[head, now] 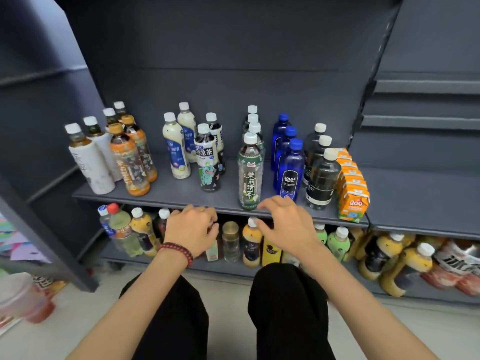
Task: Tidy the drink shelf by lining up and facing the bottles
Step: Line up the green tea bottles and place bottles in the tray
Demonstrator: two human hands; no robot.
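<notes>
Bottles stand upright in front-to-back rows on the grey shelf (pixel 166 197) across mid-frame: white teas (pixel 92 165) and orange teas (pixel 130 167) at left, milky drinks (pixel 178 152) and an oolong bottle (pixel 207 162) at centre, then a jasmine bottle (pixel 249 178), blue sodas (pixel 289 172), dark waters (pixel 322 180) and cartons (pixel 353 198) at right. At lower centre the left hand (pixel 192 229) and right hand (pixel 284 226) hover at the shelf's front edge, fingers loosely bent, holding nothing. The right fingertips are near the jasmine bottle's base, but I cannot tell whether they touch it.

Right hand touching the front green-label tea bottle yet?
Cannot tell. Head view: fingertips of the right hand overlap the base of the green-label tea bottle, but blur and depth hide any gap.
</notes>
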